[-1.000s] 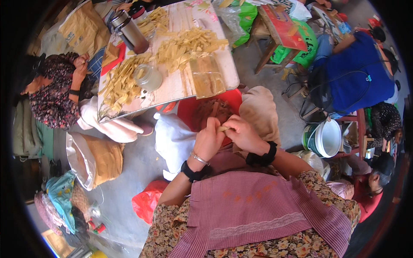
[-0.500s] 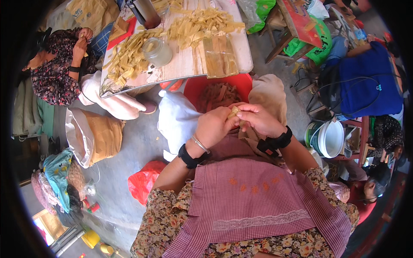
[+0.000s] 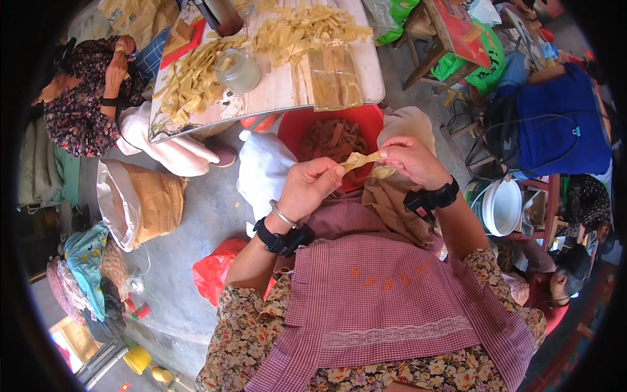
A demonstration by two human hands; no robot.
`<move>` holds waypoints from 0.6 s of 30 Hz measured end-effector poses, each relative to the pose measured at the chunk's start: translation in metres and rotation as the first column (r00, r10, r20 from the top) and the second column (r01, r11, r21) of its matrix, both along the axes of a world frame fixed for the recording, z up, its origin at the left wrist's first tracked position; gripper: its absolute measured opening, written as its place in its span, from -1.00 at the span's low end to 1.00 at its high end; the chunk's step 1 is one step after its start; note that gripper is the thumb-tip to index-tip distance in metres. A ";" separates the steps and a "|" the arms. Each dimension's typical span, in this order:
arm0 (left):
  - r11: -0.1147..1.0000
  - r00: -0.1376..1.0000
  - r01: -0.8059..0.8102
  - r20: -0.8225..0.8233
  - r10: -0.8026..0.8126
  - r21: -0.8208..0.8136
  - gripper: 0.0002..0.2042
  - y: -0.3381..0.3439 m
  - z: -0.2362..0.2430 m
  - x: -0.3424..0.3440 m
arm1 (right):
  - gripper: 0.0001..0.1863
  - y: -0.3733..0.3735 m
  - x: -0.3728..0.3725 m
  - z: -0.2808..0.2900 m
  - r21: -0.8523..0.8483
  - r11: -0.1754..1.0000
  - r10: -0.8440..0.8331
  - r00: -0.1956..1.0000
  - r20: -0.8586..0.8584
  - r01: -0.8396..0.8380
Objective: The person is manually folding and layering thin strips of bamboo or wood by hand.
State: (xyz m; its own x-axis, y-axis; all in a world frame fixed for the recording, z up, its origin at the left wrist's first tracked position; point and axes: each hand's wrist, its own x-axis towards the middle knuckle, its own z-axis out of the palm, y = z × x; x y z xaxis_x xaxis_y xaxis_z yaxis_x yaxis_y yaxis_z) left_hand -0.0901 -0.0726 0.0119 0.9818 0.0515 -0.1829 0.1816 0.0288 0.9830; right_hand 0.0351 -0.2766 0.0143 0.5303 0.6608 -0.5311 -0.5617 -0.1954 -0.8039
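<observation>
In front of me, my left hand (image 3: pixel 312 185) pinches one end of a pale yellow, folded strip (image 3: pixel 358 161), while my right hand (image 3: pixel 416 164) grips the other end between thumb and fingertips. The strip is stretched across between them and bulges like a knot near its middle. Another pale piece (image 3: pixel 384 172) shows just under my right fingers; whether it belongs to the same strip I cannot tell. Below and beyond my hands stands a red tub (image 3: pixel 285 127) holding many brownish strips (image 3: pixel 333 138).
A table (image 3: pixel 281 99) beyond the tub carries heaps of yellow strips (image 3: pixel 307 31), a glass jar (image 3: pixel 237 73) and a flat plastic-covered stack (image 3: pixel 336 78). A paper sack (image 3: pixel 153 202) and a red bag (image 3: pixel 219 266) stand left, a white bucket (image 3: pixel 501 208) right. Another person (image 3: pixel 85 98) sits at left.
My hands have moved apart, the right one outward to the right. The strip, bunched in my fingers before, is now drawn out between them.
</observation>
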 end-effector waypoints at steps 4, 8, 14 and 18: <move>0.999 0.996 -0.026 0.080 0.028 -0.023 -0.79 -0.008 0.010 -0.003 | -0.86 0.002 0.003 -0.011 0.030 0.999 -0.026 1.000 0.005 0.026; 0.999 0.999 0.034 0.032 -0.034 0.007 -0.80 -0.003 0.000 -0.001 | -0.88 0.007 0.000 -0.006 -0.047 0.999 -0.025 1.000 0.010 0.025; 0.790 0.961 -0.018 -0.229 -0.156 -0.613 -0.81 0.003 -0.013 0.018 | -0.88 0.019 -0.004 -0.003 -0.114 0.976 0.208 0.955 0.210 -0.187; 0.813 0.941 0.026 -0.259 -0.215 -0.582 -0.88 0.002 -0.019 0.022 | -0.83 0.023 -0.004 -0.003 -0.151 0.963 0.261 0.919 0.296 -0.225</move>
State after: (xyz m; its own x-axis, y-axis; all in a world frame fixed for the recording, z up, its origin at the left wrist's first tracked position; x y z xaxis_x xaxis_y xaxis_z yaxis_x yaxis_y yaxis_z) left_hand -0.0677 -0.0710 -0.0075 0.8642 -0.2684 -0.4256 0.5021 0.5162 0.6939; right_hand 0.0310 -0.2538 0.0113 0.5112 0.7361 -0.4436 -0.2113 -0.3927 -0.8951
